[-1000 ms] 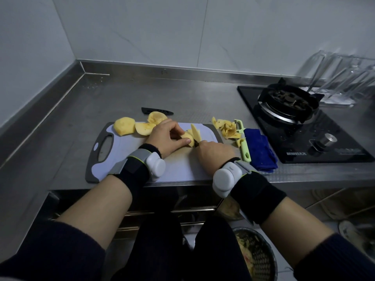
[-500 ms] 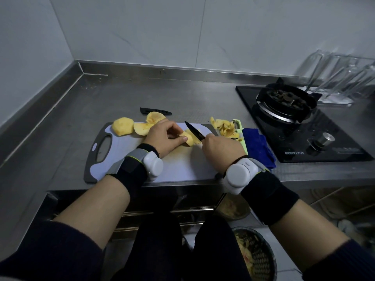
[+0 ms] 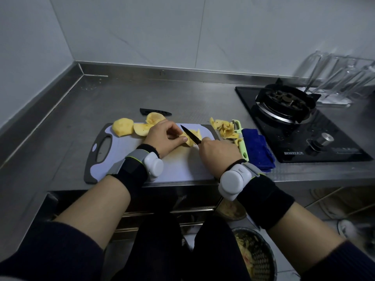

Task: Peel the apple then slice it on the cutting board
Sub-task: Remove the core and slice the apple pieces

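A pale cutting board (image 3: pixel 178 169) with a dark rim lies on the steel counter. My left hand (image 3: pixel 162 136) pinches a peeled yellow apple piece (image 3: pixel 189 139) near the board's far edge. My right hand (image 3: pixel 218 152) grips a small black-bladed knife (image 3: pixel 190 134); its blade lies across that piece, tip pointing far left. Three cut apple pieces sit at the board's far left: a chunk (image 3: pixel 122 126) and two slices (image 3: pixel 142 129) (image 3: pixel 155 118).
A black knife sheath (image 3: pixel 155 112) lies behind the board. Apple peels (image 3: pixel 224 128), a green peeler (image 3: pixel 241 140) and a blue cloth (image 3: pixel 256 149) lie right of the board. A black gas stove (image 3: pixel 294 122) stands far right. A bin (image 3: pixel 255 258) sits on the floor below.
The knife blade came up from behind my right hand and now lies across the apple piece, blade in full view. My left hand kept holding the piece.
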`<state>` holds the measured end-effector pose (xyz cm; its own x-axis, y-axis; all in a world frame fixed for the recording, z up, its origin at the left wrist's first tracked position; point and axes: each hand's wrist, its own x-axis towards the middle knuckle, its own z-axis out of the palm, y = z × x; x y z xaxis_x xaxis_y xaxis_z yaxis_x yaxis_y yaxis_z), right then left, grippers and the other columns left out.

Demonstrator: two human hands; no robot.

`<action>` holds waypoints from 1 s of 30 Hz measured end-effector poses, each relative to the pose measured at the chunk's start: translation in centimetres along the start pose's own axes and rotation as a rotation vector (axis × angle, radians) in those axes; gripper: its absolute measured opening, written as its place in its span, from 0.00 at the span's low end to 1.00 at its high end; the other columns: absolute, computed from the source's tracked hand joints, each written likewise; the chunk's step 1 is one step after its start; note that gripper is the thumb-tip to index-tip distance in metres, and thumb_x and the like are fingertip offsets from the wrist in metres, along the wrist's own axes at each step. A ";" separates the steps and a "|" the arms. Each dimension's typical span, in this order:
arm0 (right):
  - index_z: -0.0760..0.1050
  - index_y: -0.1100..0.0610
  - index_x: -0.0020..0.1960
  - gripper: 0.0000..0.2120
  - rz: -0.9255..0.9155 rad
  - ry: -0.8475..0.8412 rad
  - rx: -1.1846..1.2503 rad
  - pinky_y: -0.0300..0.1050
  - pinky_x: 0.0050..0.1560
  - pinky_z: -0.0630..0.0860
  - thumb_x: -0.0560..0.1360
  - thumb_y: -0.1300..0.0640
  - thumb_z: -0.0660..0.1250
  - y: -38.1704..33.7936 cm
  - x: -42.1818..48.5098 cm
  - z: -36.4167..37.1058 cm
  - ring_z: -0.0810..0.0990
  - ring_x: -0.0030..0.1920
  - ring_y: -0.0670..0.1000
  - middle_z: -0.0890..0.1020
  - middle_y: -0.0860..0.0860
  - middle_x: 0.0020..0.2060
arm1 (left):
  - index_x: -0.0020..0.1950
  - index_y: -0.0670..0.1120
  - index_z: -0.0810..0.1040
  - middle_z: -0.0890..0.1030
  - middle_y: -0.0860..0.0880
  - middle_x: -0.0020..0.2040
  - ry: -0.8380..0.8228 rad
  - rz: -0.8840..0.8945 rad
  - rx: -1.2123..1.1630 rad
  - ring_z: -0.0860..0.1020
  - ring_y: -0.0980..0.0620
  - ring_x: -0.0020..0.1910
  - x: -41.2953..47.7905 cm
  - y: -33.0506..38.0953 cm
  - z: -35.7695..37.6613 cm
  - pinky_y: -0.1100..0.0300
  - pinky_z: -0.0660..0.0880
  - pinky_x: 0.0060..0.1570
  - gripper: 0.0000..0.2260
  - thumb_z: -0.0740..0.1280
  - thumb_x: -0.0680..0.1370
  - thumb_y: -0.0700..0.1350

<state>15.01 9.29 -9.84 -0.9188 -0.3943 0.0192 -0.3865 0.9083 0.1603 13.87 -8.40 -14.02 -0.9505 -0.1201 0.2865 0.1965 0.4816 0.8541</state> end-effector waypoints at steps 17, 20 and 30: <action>0.75 0.57 0.57 0.13 0.049 -0.257 0.077 0.49 0.48 0.70 0.81 0.57 0.53 0.3 2.5 0.9 0.79 0.54 0.57 0.80 0.54 0.55 | 0.42 0.49 0.79 0.75 0.52 0.46 -0.015 0.021 0.071 0.79 0.50 0.46 0.4 -0.2 0.4 0.52 0.78 0.54 0.09 0.78 0.69 0.44; 0.73 0.58 0.57 0.13 0.024 -0.215 0.050 0.49 0.46 0.71 0.81 0.57 0.52 0.3 1.9 0.8 0.80 0.52 0.57 0.80 0.54 0.53 | 0.45 0.50 0.79 0.74 0.53 0.48 -0.041 -0.017 0.077 0.79 0.50 0.48 0.5 0.2 0.9 0.53 0.78 0.56 0.11 0.79 0.68 0.46; 0.73 0.61 0.53 0.13 0.061 -0.111 0.115 0.49 0.39 0.66 0.80 0.56 0.53 0.7 1.9 1.6 0.75 0.40 0.57 0.70 0.51 0.35 | 0.46 0.43 0.80 0.75 0.51 0.47 0.028 0.006 0.027 0.79 0.52 0.46 0.2 0.6 1.3 0.58 0.78 0.55 0.08 0.76 0.70 0.40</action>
<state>12.92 9.39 -11.29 -0.9418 -0.3254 -0.0846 -0.3301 0.9427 0.0484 13.53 -7.02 -14.07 -0.9423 -0.1409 0.3037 0.1952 0.5056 0.8404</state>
